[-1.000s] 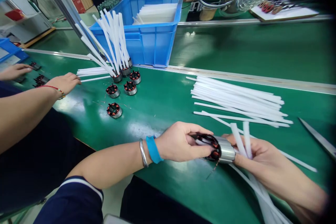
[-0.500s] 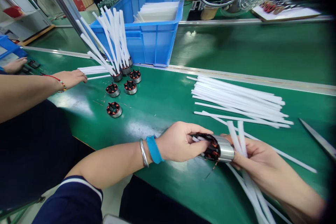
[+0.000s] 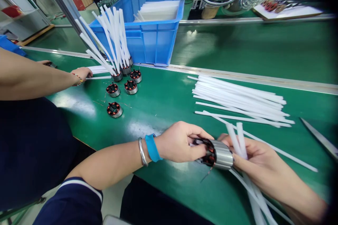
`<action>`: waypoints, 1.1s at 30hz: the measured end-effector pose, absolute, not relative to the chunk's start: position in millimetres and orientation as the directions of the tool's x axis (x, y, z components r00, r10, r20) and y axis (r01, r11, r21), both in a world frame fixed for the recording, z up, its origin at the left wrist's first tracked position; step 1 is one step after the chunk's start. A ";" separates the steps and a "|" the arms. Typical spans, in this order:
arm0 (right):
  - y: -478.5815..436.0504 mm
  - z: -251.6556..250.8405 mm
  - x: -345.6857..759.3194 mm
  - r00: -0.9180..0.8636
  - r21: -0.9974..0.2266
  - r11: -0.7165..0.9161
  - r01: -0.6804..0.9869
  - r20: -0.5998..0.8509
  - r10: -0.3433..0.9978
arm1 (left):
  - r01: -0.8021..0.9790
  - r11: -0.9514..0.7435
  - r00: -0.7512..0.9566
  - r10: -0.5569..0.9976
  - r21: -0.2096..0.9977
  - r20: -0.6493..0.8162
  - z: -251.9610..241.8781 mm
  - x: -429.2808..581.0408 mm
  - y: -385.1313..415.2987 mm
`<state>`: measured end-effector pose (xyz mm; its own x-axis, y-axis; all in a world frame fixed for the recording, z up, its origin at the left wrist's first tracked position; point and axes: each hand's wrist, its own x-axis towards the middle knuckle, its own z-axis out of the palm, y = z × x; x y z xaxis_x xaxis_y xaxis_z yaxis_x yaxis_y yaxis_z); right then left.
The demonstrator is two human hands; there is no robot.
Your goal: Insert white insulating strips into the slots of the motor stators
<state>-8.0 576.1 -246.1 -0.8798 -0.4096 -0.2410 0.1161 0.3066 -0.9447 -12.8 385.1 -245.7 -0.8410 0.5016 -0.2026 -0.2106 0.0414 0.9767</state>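
Near the front of the green table, a motor stator (image 3: pixel 224 154) lies on its side in the air between my hands, its copper windings facing left. My left hand (image 3: pixel 182 142) is closed around the winding end, with pale bits of strip partly visible under its fingers. At the steel outer end, my right hand (image 3: pixel 260 163) pinches the stator and several white plastic strips (image 3: pixel 241 140). These strips stick up above the thumb and hang down below it; how they enter the stator is hidden. A thin wire dangles underneath.
Loose white strips (image 3: pixel 237 100) lie behind my right hand, with a pointed metal blade (image 3: pixel 318 137) at the right. Several stators (image 3: pixel 114 109) stand at left, some holding upright strips (image 3: pixel 116 38). Behind is a blue bin (image 3: pixel 158 44). A co-worker's hand (image 3: pixel 83 73) reaches in from the left.
The stator has shifted slightly left and down with my hands still on it. The co-worker's near hand has moved right, to the strips lying by the standing stators.
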 end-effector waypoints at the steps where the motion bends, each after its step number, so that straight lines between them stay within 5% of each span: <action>1: 575.8 -244.7 -7.9 -0.883 -0.947 0.308 0.091 -0.220 -0.415 | -0.220 0.048 -0.830 0.516 0.974 -0.213 -245.0 -12.8 384.8; 8: 570.3 -238.1 -7.0 -0.925 -0.935 0.351 0.048 -0.174 -0.338 | -0.291 0.055 -0.831 0.479 0.955 -0.281 -238.3 -12.6 385.3; 17: 576.0 -237.4 -7.2 -0.877 -0.950 0.310 0.039 -0.182 -0.444 | -0.621 0.051 -0.543 0.692 0.782 -0.476 -233.9 -28.7 372.9; 33: 576.6 -234.6 -5.2 -0.913 -0.966 0.251 0.063 -0.158 -0.377 | -0.560 -0.026 -0.616 0.682 0.828 -0.395 -235.6 -24.8 375.8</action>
